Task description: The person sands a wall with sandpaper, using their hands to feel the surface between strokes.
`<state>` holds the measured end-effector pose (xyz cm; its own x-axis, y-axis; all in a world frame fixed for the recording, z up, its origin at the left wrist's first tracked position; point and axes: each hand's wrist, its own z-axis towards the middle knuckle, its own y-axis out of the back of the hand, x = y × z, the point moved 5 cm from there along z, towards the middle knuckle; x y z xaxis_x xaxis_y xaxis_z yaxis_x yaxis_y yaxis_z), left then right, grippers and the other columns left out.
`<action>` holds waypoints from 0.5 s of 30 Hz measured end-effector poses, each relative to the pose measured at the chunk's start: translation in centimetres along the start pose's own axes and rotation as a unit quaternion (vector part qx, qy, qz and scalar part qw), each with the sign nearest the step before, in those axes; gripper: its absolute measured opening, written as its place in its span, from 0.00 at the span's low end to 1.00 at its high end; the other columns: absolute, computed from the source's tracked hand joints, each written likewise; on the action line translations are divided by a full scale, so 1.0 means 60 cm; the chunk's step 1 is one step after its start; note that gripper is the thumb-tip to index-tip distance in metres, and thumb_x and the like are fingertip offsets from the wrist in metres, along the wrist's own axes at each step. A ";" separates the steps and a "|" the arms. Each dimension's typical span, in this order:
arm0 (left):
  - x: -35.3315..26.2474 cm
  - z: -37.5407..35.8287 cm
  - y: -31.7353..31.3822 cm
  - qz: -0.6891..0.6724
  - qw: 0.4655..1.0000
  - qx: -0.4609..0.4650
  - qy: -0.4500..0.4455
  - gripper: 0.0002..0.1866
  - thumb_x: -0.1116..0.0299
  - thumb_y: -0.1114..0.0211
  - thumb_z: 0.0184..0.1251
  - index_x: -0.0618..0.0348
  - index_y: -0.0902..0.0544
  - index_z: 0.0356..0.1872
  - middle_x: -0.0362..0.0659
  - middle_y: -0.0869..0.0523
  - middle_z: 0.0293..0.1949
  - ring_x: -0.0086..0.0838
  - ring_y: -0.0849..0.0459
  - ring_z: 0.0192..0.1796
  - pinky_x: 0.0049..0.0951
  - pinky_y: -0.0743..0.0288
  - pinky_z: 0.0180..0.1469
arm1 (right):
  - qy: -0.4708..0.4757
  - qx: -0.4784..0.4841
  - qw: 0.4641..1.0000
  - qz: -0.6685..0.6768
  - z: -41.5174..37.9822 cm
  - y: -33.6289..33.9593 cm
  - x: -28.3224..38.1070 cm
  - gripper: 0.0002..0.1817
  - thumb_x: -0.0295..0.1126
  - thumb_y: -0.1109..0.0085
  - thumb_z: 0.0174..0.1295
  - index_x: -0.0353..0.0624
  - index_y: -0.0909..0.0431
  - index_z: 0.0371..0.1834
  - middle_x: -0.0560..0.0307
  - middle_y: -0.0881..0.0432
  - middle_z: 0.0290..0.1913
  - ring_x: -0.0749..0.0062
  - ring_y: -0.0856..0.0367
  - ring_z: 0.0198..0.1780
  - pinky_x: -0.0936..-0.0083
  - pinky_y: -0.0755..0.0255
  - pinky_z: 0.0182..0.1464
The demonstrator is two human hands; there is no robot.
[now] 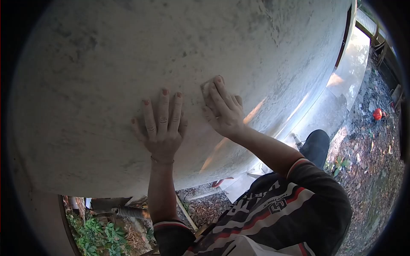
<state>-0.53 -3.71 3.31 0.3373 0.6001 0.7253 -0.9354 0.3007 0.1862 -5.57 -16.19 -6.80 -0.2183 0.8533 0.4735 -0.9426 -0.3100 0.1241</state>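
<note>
A large pale curved surface (106, 64) with dark smudges fills most of the head view. Flat against it, fingers spread, lies my left hand (163, 121), with a thin band at its wrist. To its right, my right hand (224, 109) presses a small greyish pad (206, 87) to the same surface. The pad's edge shows beside the fingertips; the rest is hidden under the fingers. The two hands are apart.
Below the surface are green plants (102, 234), a corrugated hose (132, 212) and dry leaves. Leaf-strewn ground (367, 170) with a red object (377, 114) lies at the right. A dark shoe (317, 147) shows near the surface's lower edge.
</note>
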 end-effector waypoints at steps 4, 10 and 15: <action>0.005 0.005 -0.003 0.005 0.999 -0.033 -0.010 0.19 0.48 0.56 0.71 0.30 0.21 0.56 0.30 0.27 0.64 0.35 0.36 0.69 0.48 0.57 0.72 | -0.049 -0.049 0.984 0.162 -0.004 0.035 -0.015 0.32 0.27 0.38 0.54 0.36 0.36 0.64 0.41 0.38 0.68 0.52 0.29 0.62 0.69 0.35 0.61; 0.007 0.002 0.012 -0.069 0.997 -0.035 -0.011 0.17 0.52 0.51 0.70 0.39 0.20 0.54 0.33 0.23 0.60 0.35 0.31 0.65 0.45 0.53 0.70 | -0.112 -0.046 0.969 0.213 -0.023 0.106 -0.008 0.29 0.25 0.35 0.50 0.36 0.35 0.56 0.41 0.35 0.59 0.51 0.33 0.61 0.64 0.36 0.62; -0.045 -0.015 0.028 -0.443 0.890 0.002 0.102 0.17 0.64 0.41 0.66 0.58 0.21 0.53 0.43 0.20 0.53 0.37 0.24 0.57 0.36 0.40 0.63 | -0.108 0.005 0.973 0.202 -0.035 0.126 0.006 0.29 0.25 0.37 0.53 0.36 0.40 0.58 0.44 0.41 0.59 0.59 0.34 0.59 0.67 0.33 0.59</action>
<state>-2.90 -4.14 1.09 0.9555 0.2506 0.1558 -0.2916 0.7215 0.6280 -13.30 -17.37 -7.52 -0.5104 0.5533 0.6582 -0.7888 -0.6061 -0.1022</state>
